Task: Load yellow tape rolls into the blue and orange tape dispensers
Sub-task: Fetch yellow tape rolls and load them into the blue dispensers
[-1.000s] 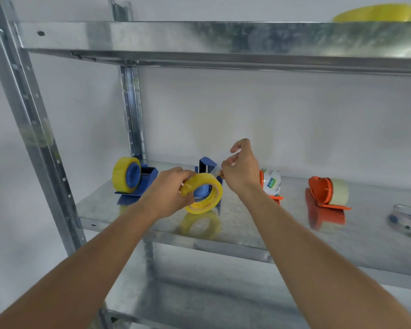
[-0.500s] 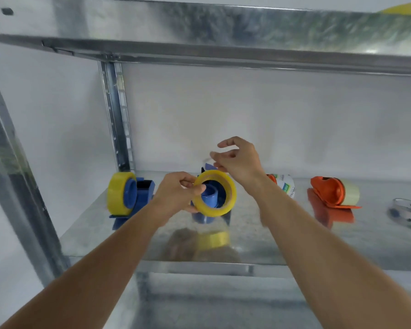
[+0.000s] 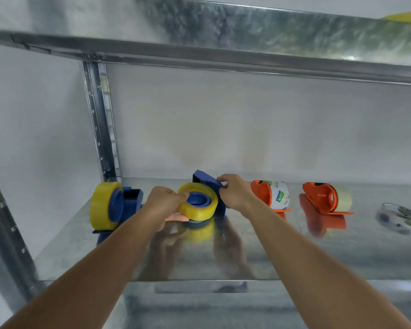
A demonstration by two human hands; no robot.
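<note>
The left hand [image 3: 163, 204] grips the yellow roll [image 3: 198, 202] around the blue dispenser's [image 3: 208, 186] hub, the right hand [image 3: 234, 193] pinches the dispenser's top edge just beside it, bare shelf [image 3: 199, 257] nearer.

Head cam, fwd-down, near shelf [image 3: 294, 252]

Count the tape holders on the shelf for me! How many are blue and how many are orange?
Blue: 2, the left one and the one in the hands.
Orange: 2, one and another.
Total: 4
</note>
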